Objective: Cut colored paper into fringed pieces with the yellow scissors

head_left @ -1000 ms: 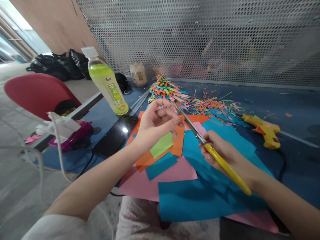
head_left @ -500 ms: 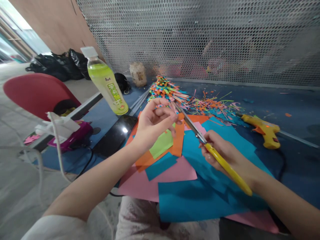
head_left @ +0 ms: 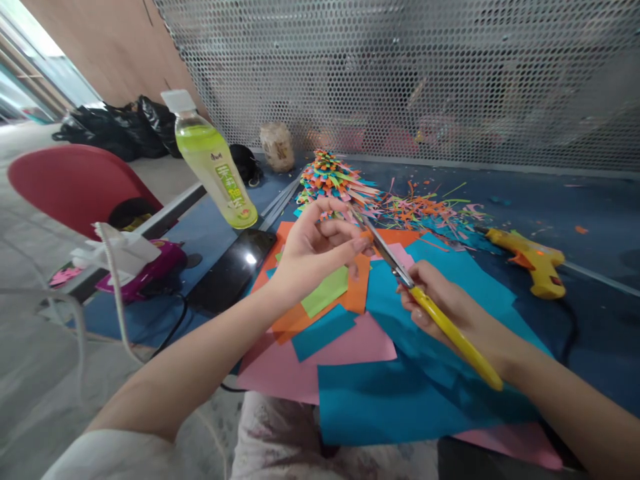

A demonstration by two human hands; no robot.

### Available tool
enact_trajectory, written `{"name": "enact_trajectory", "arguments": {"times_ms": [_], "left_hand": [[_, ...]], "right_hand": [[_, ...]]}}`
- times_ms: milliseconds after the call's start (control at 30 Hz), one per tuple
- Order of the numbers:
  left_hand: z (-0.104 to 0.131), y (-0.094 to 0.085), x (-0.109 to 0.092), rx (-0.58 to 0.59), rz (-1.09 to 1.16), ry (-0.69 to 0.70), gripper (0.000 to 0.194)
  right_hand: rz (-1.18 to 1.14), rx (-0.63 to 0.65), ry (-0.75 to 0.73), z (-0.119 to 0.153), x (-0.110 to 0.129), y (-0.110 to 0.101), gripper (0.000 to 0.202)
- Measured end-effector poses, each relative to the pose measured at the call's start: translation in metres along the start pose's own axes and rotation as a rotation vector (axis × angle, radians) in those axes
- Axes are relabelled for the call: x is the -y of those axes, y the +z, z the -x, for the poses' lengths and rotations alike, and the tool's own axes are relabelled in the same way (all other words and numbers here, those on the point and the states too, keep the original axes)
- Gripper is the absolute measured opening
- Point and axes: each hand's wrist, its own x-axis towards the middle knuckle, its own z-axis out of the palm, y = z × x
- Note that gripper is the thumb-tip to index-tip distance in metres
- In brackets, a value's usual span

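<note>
While the right hand [head_left: 445, 310] grips yellow scissors [head_left: 425, 307], left hand [head_left: 313, 250] fingers pinch an orange paper scrap [head_left: 367, 235] at the blades.

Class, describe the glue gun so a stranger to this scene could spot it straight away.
Start at the perforated metal screen behind the blue table. Go right of the paper scraps, beyond the right hand holding scissors. The glue gun lies there: yellow, pistol-shaped, corded.

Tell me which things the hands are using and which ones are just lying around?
In use:
- left hand, pinching a small orange paper piece
- right hand, gripping yellow-handled scissors
- coloured paper sheets underneath

Lying about:
- yellow glue gun
- green drink bottle
- black phone
- paper scraps
</note>
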Motion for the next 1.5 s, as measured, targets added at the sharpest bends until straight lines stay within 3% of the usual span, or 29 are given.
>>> {"name": "enact_trajectory", "arguments": {"times_ms": [167, 700, 1033, 1200, 1500], "left_hand": [[0.0003, 0.0004, 0.0002, 0.021, 0.012, -0.002, 0.039], [-0.0003, -0.0035, 0.0011, 0.015, 0.000, -0.003, 0.039], [-0.0017, -0.0018, -0.0025, -0.048, 0.004, 0.023, 0.038], [-0.0003, -0.0022, -0.0008, -0.015, 0.004, 0.062, 0.036], [-0.0005, -0.0023, 0.0010, -0.007, -0.007, 0.062, 0.037]], "right_hand": [[0.004, 0.079, 0.011, -0.0002, 0.0008, -0.0022, 0.029], [0.029, 0.039, 0.020, 0.0005, 0.0014, -0.0024, 0.025], [0.031, 0.030, 0.019, 0.0008, -0.0016, -0.0017, 0.028], [-0.053, 0.017, 0.011, -0.0001, -0.0020, 0.0001, 0.025], [0.011, 0.054, 0.019, -0.0003, -0.0031, -0.0002, 0.028]]}}
